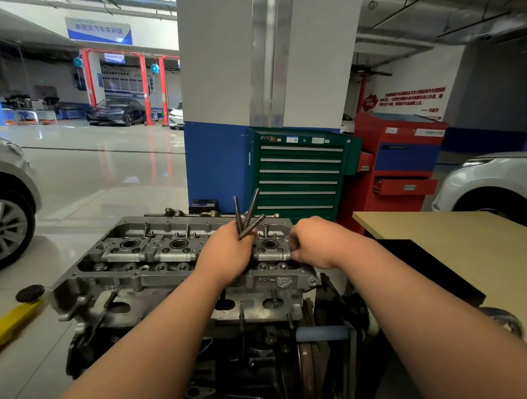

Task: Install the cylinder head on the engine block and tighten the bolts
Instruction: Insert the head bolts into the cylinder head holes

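The grey cylinder head [149,251] sits on top of the dark engine block [247,360] in the middle of the view. My left hand [227,252] hovers over the head's centre and grips three long dark head bolts [248,212], their shanks fanning upward. My right hand [312,243] is at the head's right end with its fingers curled down against the casting; whatever they pinch is hidden.
A tan table [455,237] with a black mat stands at the right. A green tool cabinet [298,173] and a red one [401,173] stand behind the engine beside a pillar. A yellow lift arm [2,332] lies on the floor at the left, with cars on both sides.
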The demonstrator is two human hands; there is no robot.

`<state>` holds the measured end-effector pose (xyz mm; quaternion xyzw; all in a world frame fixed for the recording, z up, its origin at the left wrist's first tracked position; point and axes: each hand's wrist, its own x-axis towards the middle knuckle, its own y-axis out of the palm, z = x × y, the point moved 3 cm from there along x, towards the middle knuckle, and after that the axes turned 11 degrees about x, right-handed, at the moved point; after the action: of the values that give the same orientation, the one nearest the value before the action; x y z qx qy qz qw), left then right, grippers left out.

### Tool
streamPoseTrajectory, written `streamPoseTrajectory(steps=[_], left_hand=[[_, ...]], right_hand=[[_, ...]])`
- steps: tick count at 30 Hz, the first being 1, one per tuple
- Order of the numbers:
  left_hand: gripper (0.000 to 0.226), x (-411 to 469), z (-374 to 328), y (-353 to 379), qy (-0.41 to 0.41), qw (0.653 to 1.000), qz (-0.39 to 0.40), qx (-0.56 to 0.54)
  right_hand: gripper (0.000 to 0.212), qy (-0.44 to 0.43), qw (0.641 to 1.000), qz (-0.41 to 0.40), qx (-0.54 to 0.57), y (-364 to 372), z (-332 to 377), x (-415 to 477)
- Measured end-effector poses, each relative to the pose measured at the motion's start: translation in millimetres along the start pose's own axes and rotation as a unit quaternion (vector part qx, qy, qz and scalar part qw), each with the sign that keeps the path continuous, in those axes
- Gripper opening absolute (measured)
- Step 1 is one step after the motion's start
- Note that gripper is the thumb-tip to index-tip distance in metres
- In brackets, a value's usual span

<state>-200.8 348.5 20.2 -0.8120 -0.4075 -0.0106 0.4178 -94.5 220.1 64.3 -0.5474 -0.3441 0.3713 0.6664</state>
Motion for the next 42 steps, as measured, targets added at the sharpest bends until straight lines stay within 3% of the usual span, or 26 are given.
streamPoseTrajectory(steps=[8,13,18,22,27,34,39,42], left_hand=[[0.017,0.2,-0.2,-0.1,0.005,1.000,-0.006,0.002],[0.018,-0.2,0.1,-0.5,0.005,1.000,-0.005,-0.010],[0.018,-0.9,-0.2,-1.3,0.008,1.000,-0.006,-0.008],[0.018,-0.5,-0.2,-0.8,0.015,0.999,-0.014,0.025],[0.019,-0.5,0.9,0.1,0.009,1.000,-0.009,0.024],[0.020,-0.5,1.0,0.4,0.013,0.999,-0.013,0.029],[0.019,-0.4,0.9,1.0,0.009,1.000,-0.008,0.027],[0.018,-1.0,0.4,0.7,0.009,1.000,-0.005,0.026]], right_hand=[[0.047,0.033,0.990,-0.062,-0.123,5.0,-0.8,3.9],[0.019,0.006,0.998,0.020,-0.051,0.1,2.6,4.6],[0.039,0.077,0.988,-0.025,-0.134,7.0,6.6,9.8],[0.054,0.063,0.986,-0.024,-0.153,3.3,6.6,10.4],[0.028,0.042,0.987,0.012,-0.154,0.7,6.8,8.1],[0.050,0.068,0.983,-0.016,-0.172,8.6,4.3,7.0],[0.024,0.031,0.984,-0.003,-0.175,7.5,6.9,5.5],[0.032,0.001,0.981,-0.065,-0.180,0.4,6.7,4.4]])
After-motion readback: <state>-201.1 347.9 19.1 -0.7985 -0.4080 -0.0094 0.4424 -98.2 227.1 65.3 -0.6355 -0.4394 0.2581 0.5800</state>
